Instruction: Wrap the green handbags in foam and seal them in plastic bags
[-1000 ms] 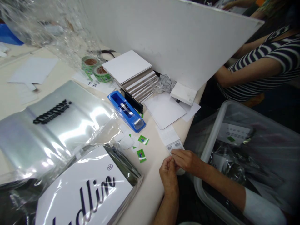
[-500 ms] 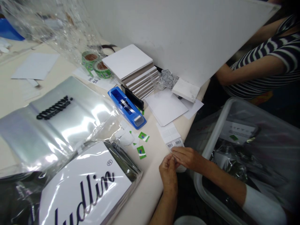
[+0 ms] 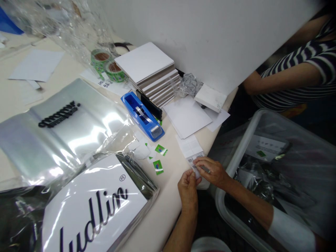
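A white strip of barcode labels runs over the table's right edge. My left hand pinches the strip's near end between thumb and fingers. My right hand is closed at the same strip from the right, its fingertips at the printed barcodes. Whether a single label has lifted between those fingers is too small to tell. Small green stickers and white paper pieces lie left of the hands.
A blue tape dispenser, a stack of white cards and green tape rolls stand behind. Plastic-wrapped packs fill the near left. A clear bin adjoins the table's right edge. Someone in a striped shirt sits beyond.
My right hand has shifted slightly up and away from my left fingertips, showing more of the strip between them. My left hand keeps its pinch. The view has moved a little.
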Available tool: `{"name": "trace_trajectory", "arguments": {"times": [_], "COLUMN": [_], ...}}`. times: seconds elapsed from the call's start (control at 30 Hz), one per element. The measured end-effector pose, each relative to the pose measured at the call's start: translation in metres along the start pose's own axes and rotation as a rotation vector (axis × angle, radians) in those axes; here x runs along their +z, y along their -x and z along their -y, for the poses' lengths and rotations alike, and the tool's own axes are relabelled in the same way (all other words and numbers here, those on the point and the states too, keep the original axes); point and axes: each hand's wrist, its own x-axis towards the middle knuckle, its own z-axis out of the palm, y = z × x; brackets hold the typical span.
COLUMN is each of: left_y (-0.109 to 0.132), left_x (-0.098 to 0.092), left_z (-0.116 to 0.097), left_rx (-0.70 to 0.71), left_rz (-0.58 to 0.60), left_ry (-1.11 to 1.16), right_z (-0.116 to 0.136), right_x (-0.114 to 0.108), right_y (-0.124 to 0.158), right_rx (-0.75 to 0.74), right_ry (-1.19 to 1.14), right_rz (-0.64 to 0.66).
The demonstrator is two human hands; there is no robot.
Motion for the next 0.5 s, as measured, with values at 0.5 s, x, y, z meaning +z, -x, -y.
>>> {"name": "trace_trajectory", "arguments": {"times": [0.5], "left_y": [0.001], "left_x": [-0.001], "left_z": [0.000], "left_rx": [0.015], "left_rz": [0.009], "left_ry": [-0.003], "right_z": [-0.001], "right_x": [0.006], "right_y": [-0.006], "right_rx": [0.576], "right_ry": [-0.544], "right_rz": [-0.237]}}
